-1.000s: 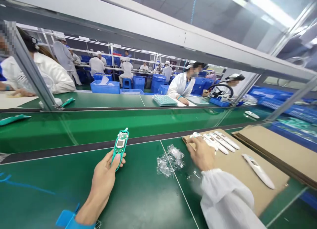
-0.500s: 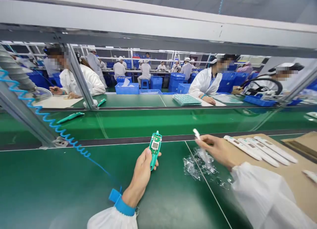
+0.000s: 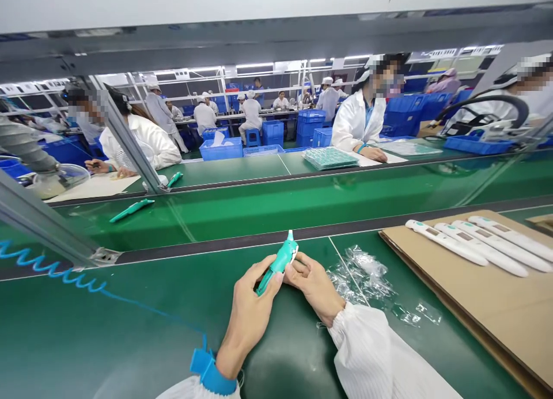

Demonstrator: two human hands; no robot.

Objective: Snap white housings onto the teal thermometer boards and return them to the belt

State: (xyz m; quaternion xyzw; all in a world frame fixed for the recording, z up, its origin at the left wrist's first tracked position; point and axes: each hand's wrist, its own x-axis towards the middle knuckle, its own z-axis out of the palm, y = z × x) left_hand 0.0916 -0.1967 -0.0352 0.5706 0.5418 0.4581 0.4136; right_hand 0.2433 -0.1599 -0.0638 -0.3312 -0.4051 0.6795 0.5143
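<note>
Closing in from the right of the frame, the right hand (image 3: 313,281) now meets the left hand (image 3: 250,307) at the centre of the picture, where half a second ago it was held apart, above the crumpled plastic wrap (image 3: 360,269), with a white thermometer shell in its fingers. That white piece now lies pressed against the teal thermometer board (image 3: 279,262), only a sliver of it showing at the tip. The board itself has turned: its small display faced the camera before, and now it shows edge-on, tilted up and away. Both hands are clamped on the board, the left wrapped around its lower end, the right pinching its upper end, just above the green surface (image 3: 129,330). It looks as though shell and board are being fitted together.

At right, four white thermometers (image 3: 475,243) lie side by side on a cardboard sheet (image 3: 496,307), one fewer than a second ago. Across the conveyor, a seated person (image 3: 360,122) works at another station.
</note>
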